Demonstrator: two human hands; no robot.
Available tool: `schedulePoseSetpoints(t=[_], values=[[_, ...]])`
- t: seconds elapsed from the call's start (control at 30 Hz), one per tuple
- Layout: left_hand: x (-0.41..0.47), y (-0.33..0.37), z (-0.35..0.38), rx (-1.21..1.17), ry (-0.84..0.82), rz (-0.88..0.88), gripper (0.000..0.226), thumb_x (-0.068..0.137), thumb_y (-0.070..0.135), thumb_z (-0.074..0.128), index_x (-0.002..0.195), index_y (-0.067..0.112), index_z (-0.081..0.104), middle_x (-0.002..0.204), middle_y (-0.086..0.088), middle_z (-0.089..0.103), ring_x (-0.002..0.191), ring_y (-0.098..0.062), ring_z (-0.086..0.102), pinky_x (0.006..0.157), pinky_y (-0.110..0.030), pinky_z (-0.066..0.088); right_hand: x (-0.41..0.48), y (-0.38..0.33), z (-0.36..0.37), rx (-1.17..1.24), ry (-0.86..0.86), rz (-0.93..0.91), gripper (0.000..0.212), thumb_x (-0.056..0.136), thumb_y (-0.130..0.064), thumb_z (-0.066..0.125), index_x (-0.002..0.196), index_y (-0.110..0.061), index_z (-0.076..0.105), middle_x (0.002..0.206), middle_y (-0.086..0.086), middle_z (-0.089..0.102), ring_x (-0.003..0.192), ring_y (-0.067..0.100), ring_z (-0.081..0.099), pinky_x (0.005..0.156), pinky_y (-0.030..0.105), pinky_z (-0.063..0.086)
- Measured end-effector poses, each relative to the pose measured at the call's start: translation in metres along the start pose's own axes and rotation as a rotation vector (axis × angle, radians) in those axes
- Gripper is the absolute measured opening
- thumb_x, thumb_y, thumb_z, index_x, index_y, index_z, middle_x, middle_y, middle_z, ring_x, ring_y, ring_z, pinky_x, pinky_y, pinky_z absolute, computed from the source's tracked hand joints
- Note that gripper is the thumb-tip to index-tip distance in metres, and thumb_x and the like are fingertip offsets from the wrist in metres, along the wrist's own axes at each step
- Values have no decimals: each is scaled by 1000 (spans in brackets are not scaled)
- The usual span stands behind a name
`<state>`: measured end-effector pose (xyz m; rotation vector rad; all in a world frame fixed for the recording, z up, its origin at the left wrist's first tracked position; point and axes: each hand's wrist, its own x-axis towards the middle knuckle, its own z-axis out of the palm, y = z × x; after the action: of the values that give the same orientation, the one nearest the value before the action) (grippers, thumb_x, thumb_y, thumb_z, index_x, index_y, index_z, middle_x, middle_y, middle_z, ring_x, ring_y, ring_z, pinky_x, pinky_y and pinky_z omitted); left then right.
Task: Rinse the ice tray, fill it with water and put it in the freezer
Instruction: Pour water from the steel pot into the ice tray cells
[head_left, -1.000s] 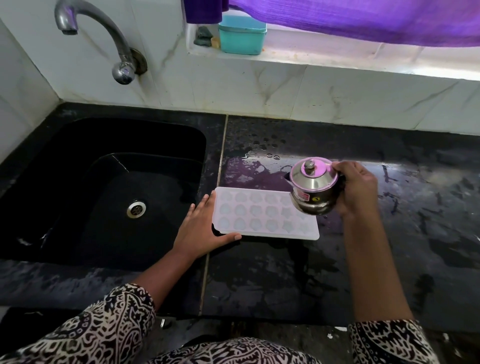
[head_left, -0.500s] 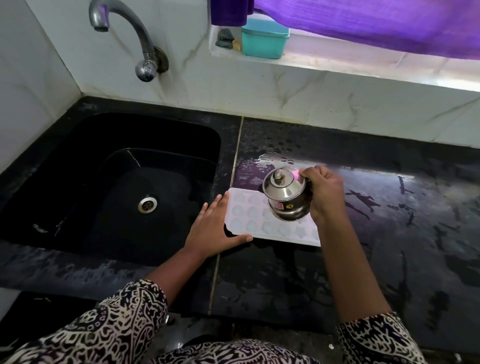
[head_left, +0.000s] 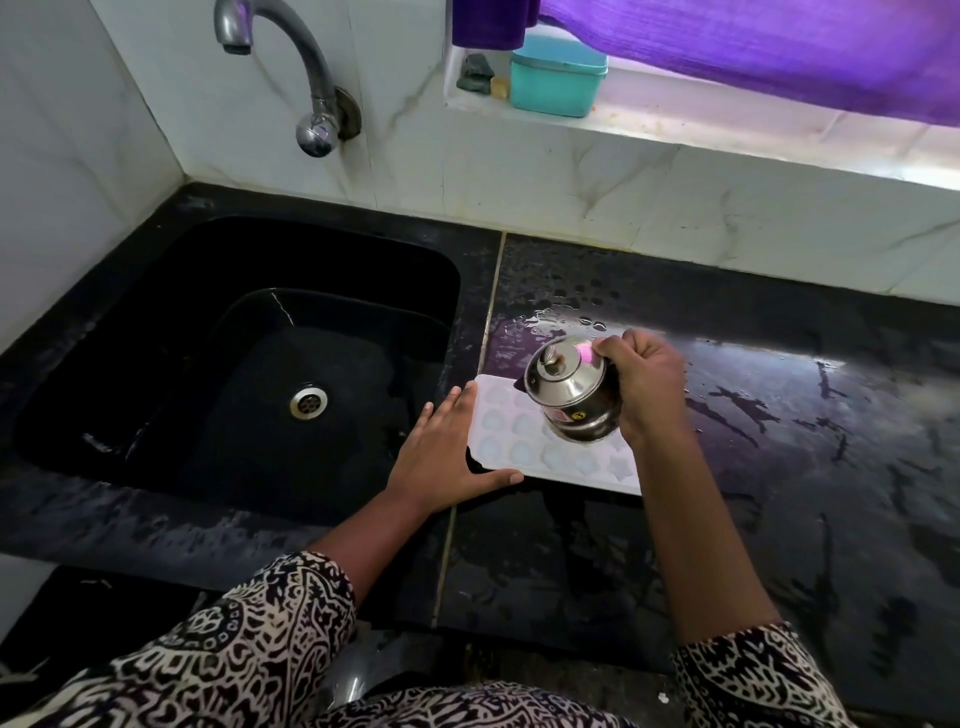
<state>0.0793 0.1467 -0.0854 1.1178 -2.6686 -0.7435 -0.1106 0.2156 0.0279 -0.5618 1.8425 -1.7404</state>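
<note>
**Steel pot tipped over ice tray beside sink**

Head view: white ice tray (head_left: 540, 457) flat on wet black counter (head_left: 779, 467), just right of the black sink (head_left: 234, 364). Left hand (head_left: 441, 457) laid open and flat at the tray's left end, fingers spread, thumb along the near edge, gripping nothing. Right hand (head_left: 649, 384) wrapped tight around a lidded steel pot (head_left: 571, 395), held tilted above the tray's middle. Tap (head_left: 291, 67) on the wall above the sink; teal box (head_left: 558, 78) on the ledge.
</note>
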Motion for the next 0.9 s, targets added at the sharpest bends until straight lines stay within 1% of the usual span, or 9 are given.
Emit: schedulePoseSetpoints(t=[0.13, 0.27, 0.4, 0.57, 0.73, 0.9], values=[[-1, 0, 0, 10, 7, 8, 128, 60, 93, 39, 155, 17, -4, 163, 4, 5, 149, -8, -1, 121, -34, -1, 0, 2, 2, -60, 4, 3, 29, 79, -6, 63, 59, -12, 44, 58, 6, 41, 55, 13, 39, 51, 22, 40], [-1, -1, 1, 13, 5, 7, 130, 60, 93, 37, 155, 16, -5, 163, 4, 1, 149, -9, -3, 122, -34, -1, 0, 3, 3, -86, 4, 3, 28, 79, -7, 64, 59, -12, 44, 59, 7, 43, 59, 18, 40, 55, 25, 41], [-1, -1, 2, 8, 3, 8, 130, 59, 93, 36, 155, 16, -7, 163, 3, -2, 149, -9, -3, 122, -35, -1, 1, 4, 3, -132, 4, 5, 23, 79, -10, 64, 63, -11, 48, 66, 13, 45, 66, 22, 43, 59, 29, 43], [-1, -2, 3, 12, -2, 8, 129, 61, 93, 38, 154, 17, -8, 163, 4, -4, 149, -9, -4, 122, -34, -2, 0, 4, 2, -133, 0, -1, 19, 79, -9, 64, 67, -7, 50, 66, 12, 42, 67, 22, 40, 59, 29, 40], [-1, -2, 3, 18, -1, 7, 129, 60, 93, 36, 154, 17, -8, 163, 4, -3, 149, -8, -4, 121, -33, -3, 0, 5, 1, -134, 0, 8, 26, 78, -9, 65, 60, -12, 47, 64, 12, 44, 66, 23, 41, 62, 32, 41], [-1, -2, 3, 20, 3, 12, 129, 61, 92, 37, 155, 16, -7, 163, 3, -2, 149, -9, -3, 121, -33, -3, 1, 5, 2, -150, -7, -3, 18, 77, -11, 66, 66, -7, 52, 68, 12, 46, 66, 23, 41, 63, 34, 42]])
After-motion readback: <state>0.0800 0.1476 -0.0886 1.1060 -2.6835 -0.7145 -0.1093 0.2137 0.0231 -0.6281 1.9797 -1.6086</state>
